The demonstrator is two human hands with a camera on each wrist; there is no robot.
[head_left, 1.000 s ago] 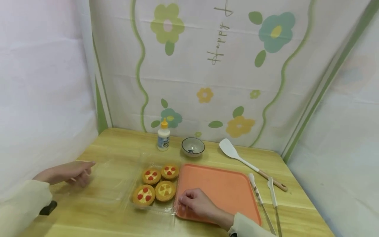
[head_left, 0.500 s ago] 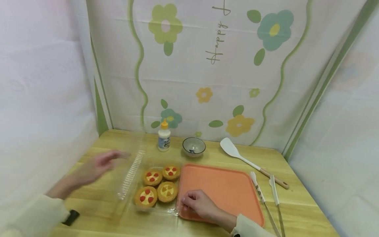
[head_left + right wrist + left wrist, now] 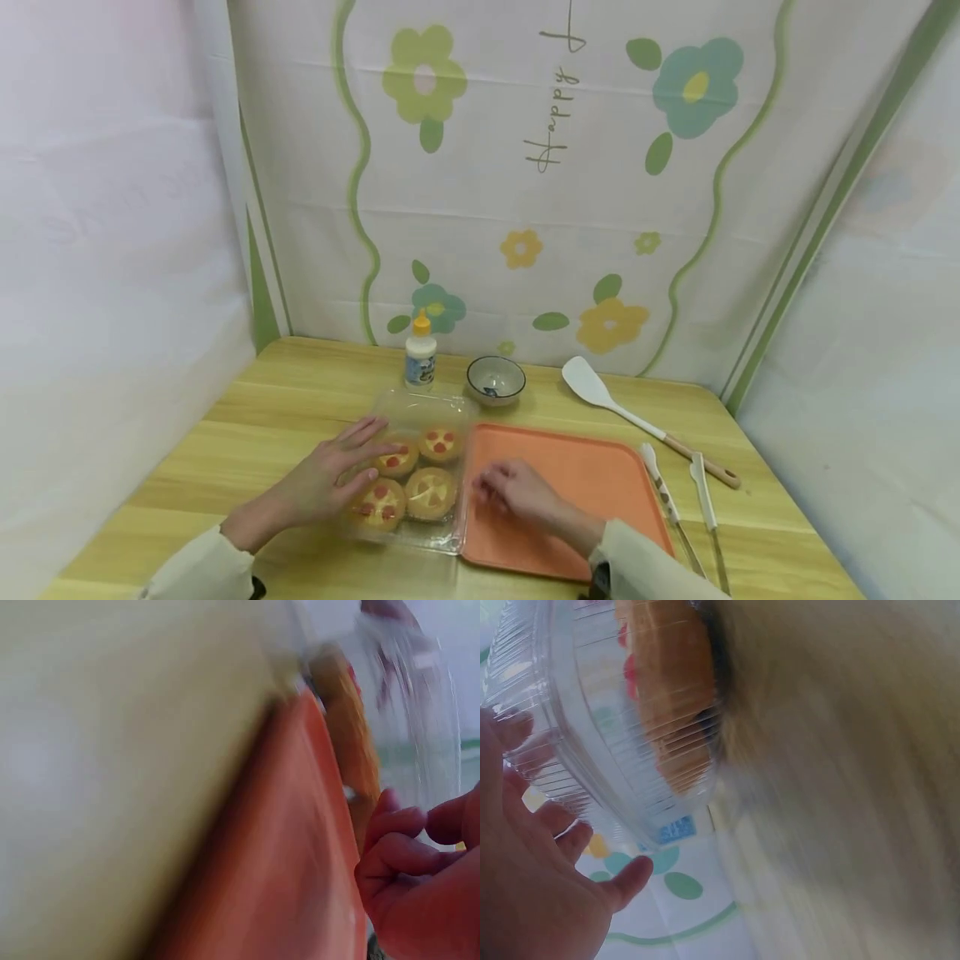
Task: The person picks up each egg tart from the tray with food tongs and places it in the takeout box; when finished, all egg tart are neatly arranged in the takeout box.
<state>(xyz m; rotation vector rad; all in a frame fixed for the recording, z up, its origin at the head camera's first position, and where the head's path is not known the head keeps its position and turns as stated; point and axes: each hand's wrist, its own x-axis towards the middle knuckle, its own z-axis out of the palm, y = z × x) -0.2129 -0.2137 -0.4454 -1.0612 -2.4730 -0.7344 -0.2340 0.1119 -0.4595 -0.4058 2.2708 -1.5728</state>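
Observation:
A clear plastic clamshell box (image 3: pixel 420 546) lies on the table with its lid down over several tarts (image 3: pixel 431 493), topped with red or yellow pieces. My left hand (image 3: pixel 330 479) lies on the left part of the lid, fingers spread; in the left wrist view, the fingers (image 3: pixel 570 832) are along the ribbed plastic side. Just right of the box, my right hand (image 3: pixel 525 496) hovers over the orange tray (image 3: pixel 577 467). Its fingers (image 3: pixel 405 855) are curled, the thumb meeting the index finger, with nothing visible between them. Both wrist views are partly blurred.
Behind the box stand a white bottle (image 3: pixel 421 358) with a yellow cap and a small bowl (image 3: pixel 496 379). A white spatula (image 3: pixel 592 387) with a wooden handle lies at the back right. White-tipped tongs (image 3: pixel 705 496) lie beside the tray. Fabric walls surround the table.
My left hand has swung the clear lid from the left over the tarts and now rests on it. The right hand has shifted slightly right, away from the box edge.

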